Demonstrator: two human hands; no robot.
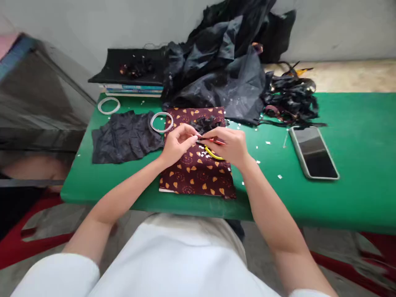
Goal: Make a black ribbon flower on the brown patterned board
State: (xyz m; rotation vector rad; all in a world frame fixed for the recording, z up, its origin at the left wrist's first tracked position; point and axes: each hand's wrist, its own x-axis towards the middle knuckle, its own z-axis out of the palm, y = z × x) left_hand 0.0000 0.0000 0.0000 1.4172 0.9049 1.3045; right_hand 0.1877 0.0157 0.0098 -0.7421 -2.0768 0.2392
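Green tabletop (pixel 355 136) against a pale wall, strewn with small white scraps. At centre, lying flat near the front edge: maroon cloth (pixel 198 177) printed with orange hearts. Both hands met above that cloth, fingertips nearly touching.

Left hand (pixel 176 144): fingers curled in, thumb and forefinger pinched on something small and dark at the meeting point; grip closed tight, though the held piece too small to identify. Right hand (pixel 232 146): fingers wrapped shut round a small tool (pixel 215 152) with 1 red and 1 yellow handle, its tip pointing left toward the left fingertips. Jaws of the tool hidden between the fingers; open or shut, cannot tell.

Just behind the hands, resting on the far end of the maroon cloth: small clump of black ruffled fabric (pixel 206 123). Left of that, a white ring (pixel 161 122) overlapping the edge of a crumpled black cloth (pixel 123 136). Another white ring (pixel 109 105) further back-left, flat on the green.

Behind, a black tray (pixel 130 68) on stacked books (pixel 133 88), and a big heap of black plastic bags (pixel 222 62). Right of the heap, a tangle of black strips (pixel 291 99). Near that, well apart from the right hand: phone (pixel 314 152), screen dark, face up.
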